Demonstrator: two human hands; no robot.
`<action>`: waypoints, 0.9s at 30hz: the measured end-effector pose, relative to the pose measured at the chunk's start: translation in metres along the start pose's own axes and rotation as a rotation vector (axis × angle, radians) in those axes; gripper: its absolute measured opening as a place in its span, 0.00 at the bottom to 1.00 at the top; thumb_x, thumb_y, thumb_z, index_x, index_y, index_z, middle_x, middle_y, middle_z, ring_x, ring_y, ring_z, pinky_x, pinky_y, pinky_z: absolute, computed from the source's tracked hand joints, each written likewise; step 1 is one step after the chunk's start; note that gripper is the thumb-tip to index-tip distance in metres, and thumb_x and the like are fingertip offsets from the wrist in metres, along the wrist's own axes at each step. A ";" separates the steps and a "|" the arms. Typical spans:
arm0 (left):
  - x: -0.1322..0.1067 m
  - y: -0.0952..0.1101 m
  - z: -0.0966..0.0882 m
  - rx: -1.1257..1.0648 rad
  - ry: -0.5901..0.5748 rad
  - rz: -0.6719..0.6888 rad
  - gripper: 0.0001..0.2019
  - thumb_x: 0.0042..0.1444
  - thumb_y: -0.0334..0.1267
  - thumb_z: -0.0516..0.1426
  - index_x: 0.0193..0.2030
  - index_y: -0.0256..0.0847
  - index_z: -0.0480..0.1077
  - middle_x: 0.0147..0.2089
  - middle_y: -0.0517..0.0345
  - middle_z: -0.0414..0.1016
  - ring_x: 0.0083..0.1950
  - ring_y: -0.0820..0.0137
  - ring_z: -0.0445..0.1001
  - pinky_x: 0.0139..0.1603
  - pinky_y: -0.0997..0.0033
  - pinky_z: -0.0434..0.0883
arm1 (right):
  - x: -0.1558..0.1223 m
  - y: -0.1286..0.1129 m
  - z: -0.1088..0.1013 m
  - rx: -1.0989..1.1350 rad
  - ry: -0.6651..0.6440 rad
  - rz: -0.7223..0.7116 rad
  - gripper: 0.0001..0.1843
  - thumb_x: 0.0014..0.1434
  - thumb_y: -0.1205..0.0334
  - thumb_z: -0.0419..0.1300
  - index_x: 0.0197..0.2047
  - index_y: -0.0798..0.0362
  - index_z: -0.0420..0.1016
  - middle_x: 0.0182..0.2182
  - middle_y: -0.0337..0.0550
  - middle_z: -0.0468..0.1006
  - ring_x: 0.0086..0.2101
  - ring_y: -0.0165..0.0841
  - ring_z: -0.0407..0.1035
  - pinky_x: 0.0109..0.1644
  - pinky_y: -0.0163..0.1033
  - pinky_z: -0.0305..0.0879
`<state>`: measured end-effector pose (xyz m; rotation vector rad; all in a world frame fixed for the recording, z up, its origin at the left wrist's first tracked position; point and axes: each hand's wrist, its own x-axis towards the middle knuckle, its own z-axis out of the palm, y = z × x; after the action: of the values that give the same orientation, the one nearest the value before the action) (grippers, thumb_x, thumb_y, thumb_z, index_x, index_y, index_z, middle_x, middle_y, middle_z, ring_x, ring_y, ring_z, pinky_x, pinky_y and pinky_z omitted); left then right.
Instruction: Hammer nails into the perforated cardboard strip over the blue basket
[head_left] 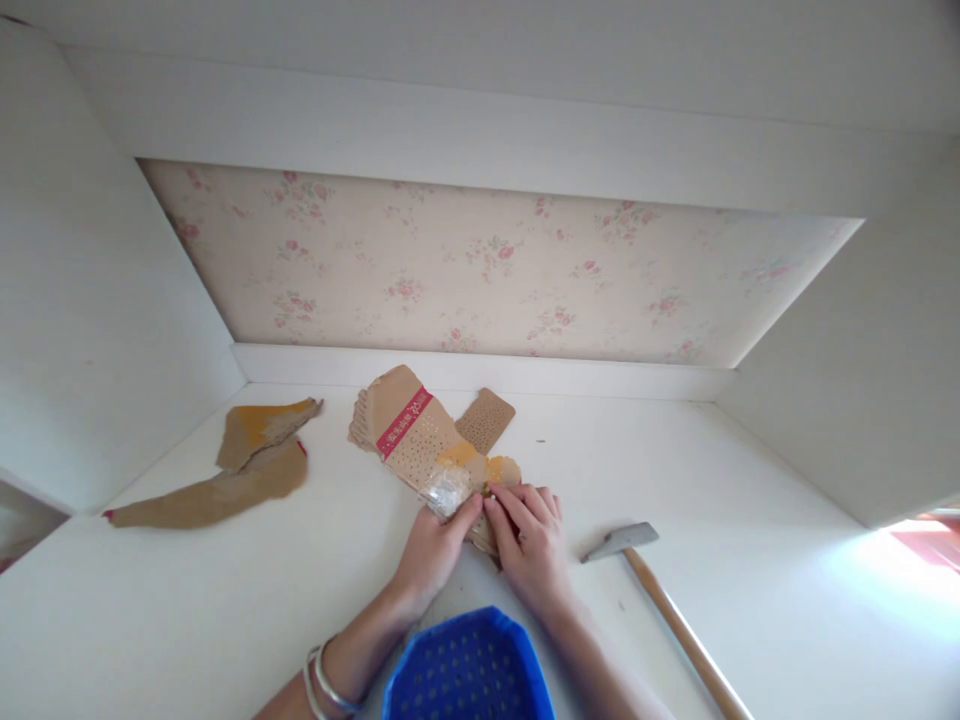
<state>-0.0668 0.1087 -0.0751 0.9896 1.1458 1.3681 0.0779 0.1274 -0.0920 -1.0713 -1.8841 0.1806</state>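
Note:
A torn piece of brown cardboard [416,430], marked with a red printed band, rows of small holes and an orange patch, lies in front of me on the white surface. Shiny clear tape covers its near end. My left hand [435,550] grips that near edge, thumb on top. My right hand [529,535] pinches the edge beside it, fingers bent over the cardboard near the left thumb. What exactly the right fingertips press on is too small to make out. A smaller perforated cardboard piece [487,420] sits just behind.
Torn cardboard scraps [262,465] lie to the left. A hammer [637,545] with a wooden handle rests at the right. Close to me, between my forearms, stands a blue perforated basket [469,665]. White panels enclose the surface, with floral wallpaper [480,270] behind.

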 end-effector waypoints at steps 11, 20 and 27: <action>-0.002 0.003 0.003 0.124 0.011 0.056 0.12 0.56 0.39 0.62 0.46 0.40 0.78 0.48 0.49 0.81 0.54 0.58 0.76 0.62 0.60 0.65 | -0.001 0.000 -0.003 -0.067 0.000 -0.170 0.10 0.66 0.69 0.56 0.48 0.49 0.75 0.37 0.45 0.81 0.35 0.39 0.67 0.43 0.47 0.61; -0.001 -0.004 -0.001 0.220 -0.003 0.008 0.15 0.57 0.46 0.61 0.41 0.36 0.79 0.41 0.48 0.83 0.46 0.55 0.79 0.51 0.60 0.73 | -0.005 -0.002 -0.001 -0.014 0.112 -0.247 0.10 0.66 0.71 0.56 0.46 0.47 0.72 0.37 0.43 0.80 0.34 0.36 0.67 0.43 0.46 0.62; 0.007 -0.011 -0.002 -0.284 0.120 -0.098 0.23 0.56 0.45 0.64 0.57 0.40 0.71 0.56 0.44 0.77 0.52 0.55 0.77 0.47 0.60 0.76 | -0.002 0.010 0.002 -0.061 0.261 -0.019 0.06 0.68 0.69 0.53 0.45 0.51 0.68 0.36 0.45 0.76 0.37 0.37 0.69 0.44 0.45 0.62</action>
<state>-0.0669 0.1150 -0.0861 0.6477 1.0381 1.4786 0.0823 0.1323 -0.0996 -1.0632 -1.6725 -0.0273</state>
